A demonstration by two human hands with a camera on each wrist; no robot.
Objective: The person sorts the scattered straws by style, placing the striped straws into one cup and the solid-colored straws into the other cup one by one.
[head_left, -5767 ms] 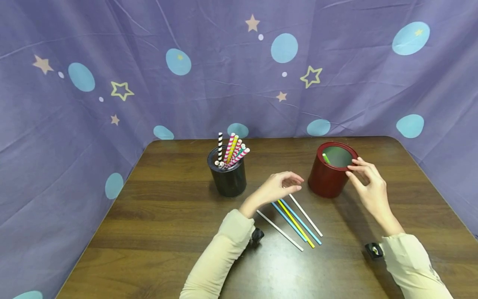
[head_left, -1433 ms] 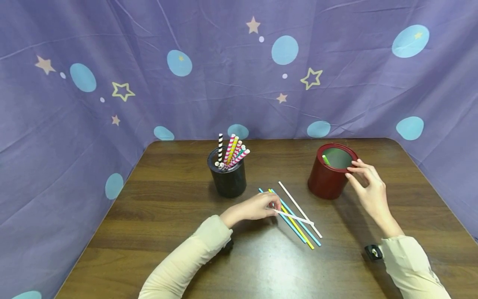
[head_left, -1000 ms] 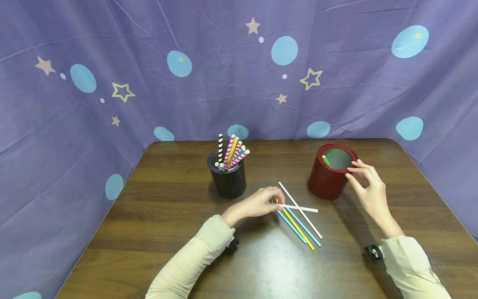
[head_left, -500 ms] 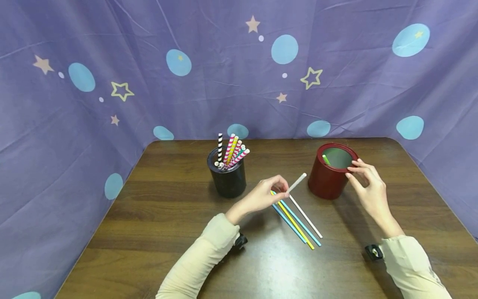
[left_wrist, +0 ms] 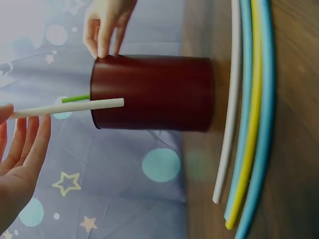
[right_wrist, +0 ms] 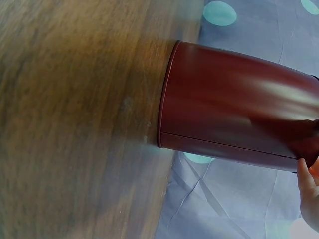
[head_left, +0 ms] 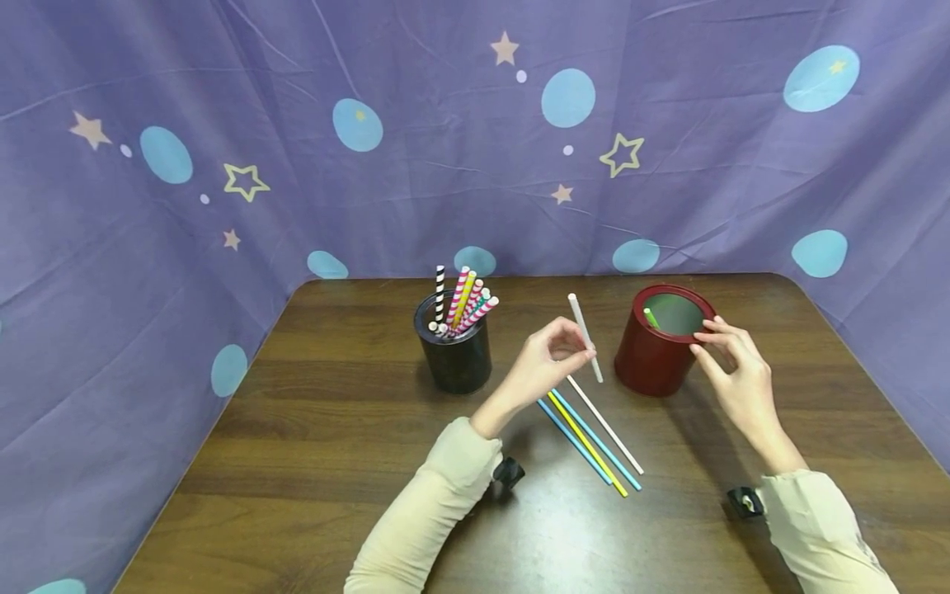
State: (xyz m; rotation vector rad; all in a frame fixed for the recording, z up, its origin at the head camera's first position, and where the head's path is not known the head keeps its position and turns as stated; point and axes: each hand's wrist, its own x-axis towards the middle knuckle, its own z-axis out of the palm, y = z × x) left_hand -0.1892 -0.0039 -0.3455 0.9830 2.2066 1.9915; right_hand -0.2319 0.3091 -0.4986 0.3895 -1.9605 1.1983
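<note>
My left hand pinches a white straw between thumb and fingers, nearly upright above the table. In the left wrist view, the lower end of this straw appears in front of the red cylindrical container. My right hand holds that container by its rim, fingertips at the edge and thumb on the outer wall. Inside the container leans a green straw. Below my left hand lie a white straw, a yellow straw and two blue straws, roughly parallel.
A black cylindrical container stands to the left, filled with several striped straws. The wooden table reaches back to a purple curtain with stars and dots.
My left hand took up a white straw from the table's left side, lifted it rightward and turned it from lying flat to nearly upright. My right hand stays at the red container's rim.
</note>
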